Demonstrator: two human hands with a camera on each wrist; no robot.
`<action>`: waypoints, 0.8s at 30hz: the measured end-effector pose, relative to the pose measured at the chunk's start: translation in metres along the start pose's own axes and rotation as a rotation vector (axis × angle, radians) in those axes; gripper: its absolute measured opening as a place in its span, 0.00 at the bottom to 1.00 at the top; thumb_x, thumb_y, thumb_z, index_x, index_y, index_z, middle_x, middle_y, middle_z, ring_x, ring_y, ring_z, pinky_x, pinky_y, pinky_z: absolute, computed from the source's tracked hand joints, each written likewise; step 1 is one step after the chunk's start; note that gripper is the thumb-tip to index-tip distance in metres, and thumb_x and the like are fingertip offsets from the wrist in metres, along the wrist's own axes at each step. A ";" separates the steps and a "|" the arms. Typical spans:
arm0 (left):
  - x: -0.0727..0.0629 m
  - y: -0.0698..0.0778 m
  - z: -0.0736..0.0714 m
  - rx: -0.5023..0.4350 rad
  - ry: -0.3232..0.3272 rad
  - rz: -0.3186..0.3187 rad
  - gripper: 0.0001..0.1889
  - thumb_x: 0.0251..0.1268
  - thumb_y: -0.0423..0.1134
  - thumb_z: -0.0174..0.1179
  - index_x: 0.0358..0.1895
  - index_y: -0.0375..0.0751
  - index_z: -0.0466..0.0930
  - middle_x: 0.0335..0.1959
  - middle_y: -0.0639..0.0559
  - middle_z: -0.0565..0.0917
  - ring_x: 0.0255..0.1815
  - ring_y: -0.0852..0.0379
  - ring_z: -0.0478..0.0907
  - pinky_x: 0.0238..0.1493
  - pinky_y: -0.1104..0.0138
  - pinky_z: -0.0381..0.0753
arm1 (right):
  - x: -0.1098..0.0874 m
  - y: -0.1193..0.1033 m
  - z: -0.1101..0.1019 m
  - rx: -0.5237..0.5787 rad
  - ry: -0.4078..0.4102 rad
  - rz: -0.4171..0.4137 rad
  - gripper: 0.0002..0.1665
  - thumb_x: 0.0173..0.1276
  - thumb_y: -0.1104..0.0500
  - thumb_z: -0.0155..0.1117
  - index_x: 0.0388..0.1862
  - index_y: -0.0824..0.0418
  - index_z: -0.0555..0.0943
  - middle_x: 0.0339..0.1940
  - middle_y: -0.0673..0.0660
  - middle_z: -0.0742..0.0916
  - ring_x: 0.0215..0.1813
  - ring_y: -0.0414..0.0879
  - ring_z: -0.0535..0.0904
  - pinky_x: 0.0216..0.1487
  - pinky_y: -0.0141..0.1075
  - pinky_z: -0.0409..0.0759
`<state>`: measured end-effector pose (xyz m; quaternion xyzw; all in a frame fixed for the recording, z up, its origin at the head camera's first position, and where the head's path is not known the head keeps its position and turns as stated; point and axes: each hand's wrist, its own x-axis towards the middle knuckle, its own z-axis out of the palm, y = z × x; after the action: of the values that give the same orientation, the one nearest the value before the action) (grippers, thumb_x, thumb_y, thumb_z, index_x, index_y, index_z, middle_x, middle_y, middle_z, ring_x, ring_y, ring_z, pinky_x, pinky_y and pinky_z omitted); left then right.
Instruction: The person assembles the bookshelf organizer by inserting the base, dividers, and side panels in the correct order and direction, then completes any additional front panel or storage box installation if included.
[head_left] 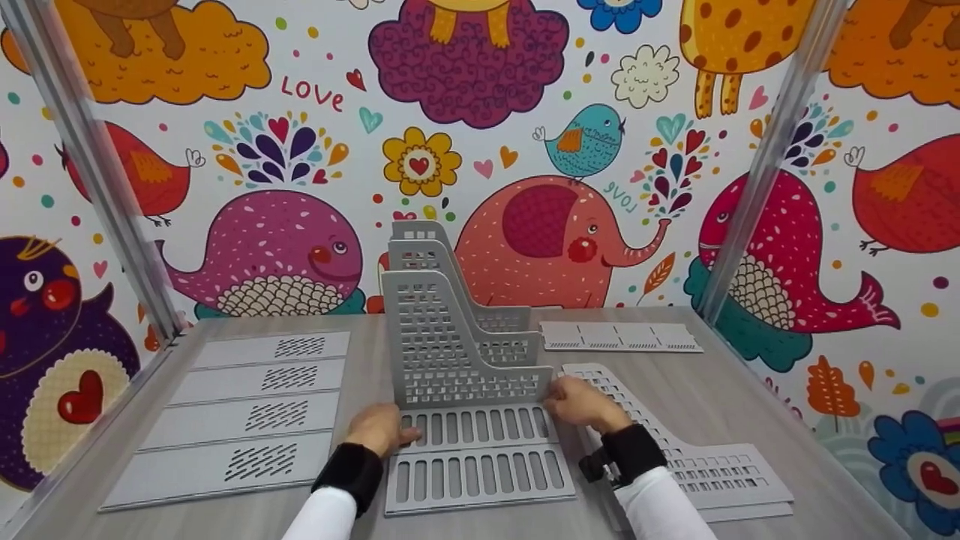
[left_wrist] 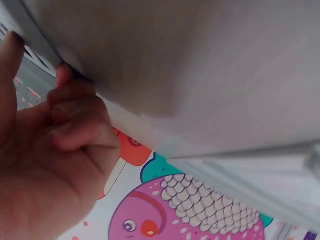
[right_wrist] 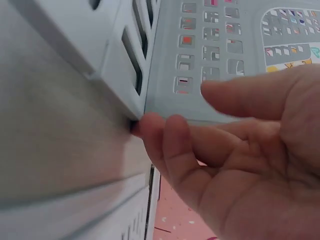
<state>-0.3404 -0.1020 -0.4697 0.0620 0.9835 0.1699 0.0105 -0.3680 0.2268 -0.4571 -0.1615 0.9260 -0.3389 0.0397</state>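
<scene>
A grey plastic file rack (head_left: pixel 431 337) stands mid-table, with several perforated side dividers upright one behind another. Its flat slotted base panel (head_left: pixel 480 476) extends toward me in front of them. My left hand (head_left: pixel 376 429) pinches the base panel's left edge, thumb above and a fingertip tucked underneath, as the left wrist view (left_wrist: pixel 65 150) shows. On the opposite edge, near the front divider's lower corner, my right hand (head_left: pixel 589 405) hooks bent fingers under the base. Its thumb (right_wrist: pixel 250 97) stays raised, apart from the fingers. Fingertips beneath the base are partly hidden.
Left on the table (head_left: pixel 367 345) lies a large flat panel (head_left: pixel 202 420) with diagonal slits. A narrow slitted panel (head_left: pixel 622 336) lies at the back right. Loose perforated dividers (head_left: pixel 720 476) lie stacked under and beside my right forearm. A cartoon-printed wall (head_left: pixel 525 150) stands behind.
</scene>
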 end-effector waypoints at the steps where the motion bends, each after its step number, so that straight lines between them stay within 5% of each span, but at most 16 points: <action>1: -0.001 0.001 0.002 0.002 0.025 -0.005 0.24 0.62 0.52 0.68 0.20 0.34 0.79 0.26 0.41 0.84 0.28 0.47 0.80 0.32 0.56 0.82 | 0.000 0.000 -0.001 0.004 -0.011 0.004 0.08 0.63 0.66 0.63 0.37 0.72 0.80 0.29 0.53 0.79 0.33 0.45 0.72 0.34 0.36 0.73; 6: -0.011 0.018 0.011 0.110 0.197 -0.076 0.26 0.57 0.53 0.71 0.33 0.26 0.84 0.35 0.33 0.86 0.38 0.38 0.84 0.38 0.49 0.85 | -0.002 0.002 -0.005 0.076 -0.061 0.075 0.23 0.63 0.61 0.68 0.51 0.77 0.78 0.45 0.66 0.86 0.49 0.55 0.82 0.50 0.47 0.82; 9: -0.023 0.038 0.014 0.203 0.232 -0.098 0.27 0.53 0.54 0.73 0.35 0.27 0.85 0.35 0.34 0.86 0.39 0.40 0.83 0.41 0.51 0.84 | -0.004 0.003 -0.006 0.089 -0.080 0.096 0.27 0.63 0.61 0.69 0.56 0.78 0.77 0.52 0.70 0.85 0.54 0.58 0.82 0.55 0.50 0.82; 12: -0.040 0.057 0.017 0.245 0.196 -0.044 0.31 0.48 0.61 0.73 0.33 0.29 0.85 0.33 0.36 0.86 0.37 0.42 0.83 0.39 0.53 0.84 | -0.003 0.004 -0.005 0.052 -0.094 0.066 0.20 0.62 0.60 0.70 0.47 0.74 0.80 0.39 0.60 0.86 0.42 0.49 0.81 0.42 0.41 0.80; 16: -0.059 0.073 0.020 0.249 0.093 0.043 0.36 0.38 0.68 0.74 0.31 0.32 0.85 0.34 0.37 0.87 0.39 0.41 0.84 0.47 0.49 0.81 | 0.000 0.002 -0.006 -0.010 -0.101 0.008 0.10 0.60 0.60 0.70 0.31 0.64 0.77 0.23 0.46 0.73 0.27 0.42 0.68 0.29 0.33 0.65; 24: -0.064 0.076 0.024 0.280 0.008 0.071 0.37 0.38 0.66 0.76 0.36 0.30 0.86 0.43 0.37 0.88 0.51 0.37 0.82 0.53 0.43 0.80 | 0.001 -0.001 -0.006 -0.079 -0.110 -0.033 0.14 0.59 0.61 0.70 0.38 0.70 0.80 0.25 0.49 0.77 0.30 0.44 0.69 0.33 0.36 0.67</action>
<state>-0.2668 -0.0307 -0.4667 0.0971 0.9947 0.0313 -0.0081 -0.3696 0.2295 -0.4517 -0.1967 0.9322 -0.2933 0.0786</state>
